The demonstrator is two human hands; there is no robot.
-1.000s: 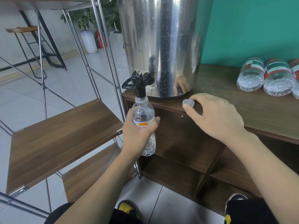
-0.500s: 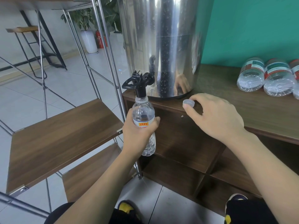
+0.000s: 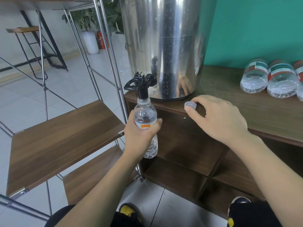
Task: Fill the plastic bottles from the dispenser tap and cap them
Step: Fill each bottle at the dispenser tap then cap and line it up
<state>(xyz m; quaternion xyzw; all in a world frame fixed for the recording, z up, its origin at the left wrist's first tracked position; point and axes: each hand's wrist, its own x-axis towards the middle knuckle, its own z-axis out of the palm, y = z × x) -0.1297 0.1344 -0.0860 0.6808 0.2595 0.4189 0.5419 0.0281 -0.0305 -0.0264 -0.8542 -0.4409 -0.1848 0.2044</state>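
Observation:
A clear plastic bottle [image 3: 146, 115] with an orange label stands upright under the black tap [image 3: 142, 84] of the steel dispenser [image 3: 164, 46], its open neck right at the spout. My left hand [image 3: 139, 133] grips the bottle round its middle. My right hand [image 3: 216, 118] rests at the front edge of the wooden cabinet top [image 3: 262, 115], and its thumb and forefinger pinch a pale bottle cap [image 3: 190, 105].
Three clear bottles [image 3: 268, 77] lie on their sides at the cabinet's back right against the teal wall. A metal-framed shelf with wooden boards [image 3: 62, 135] stands just left of the tap. Open cabinet compartments lie below my right arm.

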